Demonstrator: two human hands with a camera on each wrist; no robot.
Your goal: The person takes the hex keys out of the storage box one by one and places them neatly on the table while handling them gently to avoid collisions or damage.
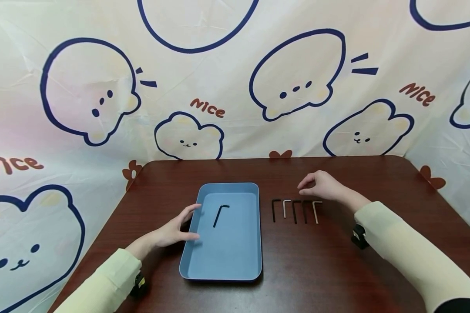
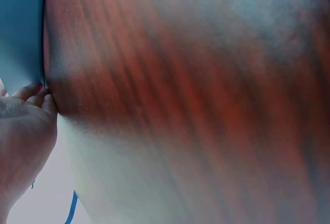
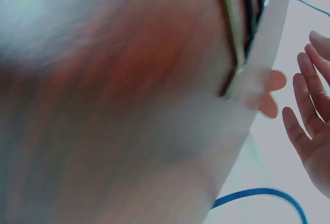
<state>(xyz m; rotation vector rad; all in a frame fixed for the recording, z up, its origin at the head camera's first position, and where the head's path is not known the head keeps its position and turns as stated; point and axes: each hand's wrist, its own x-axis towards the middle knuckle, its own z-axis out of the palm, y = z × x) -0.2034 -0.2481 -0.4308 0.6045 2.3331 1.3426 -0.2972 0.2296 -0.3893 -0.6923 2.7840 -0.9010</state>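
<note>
A black hex key (image 1: 219,216) lies in the upper left part of a blue tray (image 1: 235,265). My left hand (image 1: 170,230) rests at the tray's left side, with thumb and forefinger spread along the rim. To the right of the tray, several L-shaped hex keys lie in a row on the table, among them a black one (image 1: 273,211), a short silver one (image 1: 284,209) and a brass-toned one (image 1: 316,214). Just beyond the row's right end hovers my right hand (image 1: 323,184), fingers loosely bent and holding nothing; the right wrist view shows its fingers (image 3: 305,97) apart from the keys.
The dark brown wooden table (image 1: 321,269) has rounded far corners. A pale cloth (image 1: 235,78) printed with cartoon bears hangs behind it and along the sides. Both forearms wear pale sleeves, with a dark wrist camera (image 1: 359,236) below the right cuff.
</note>
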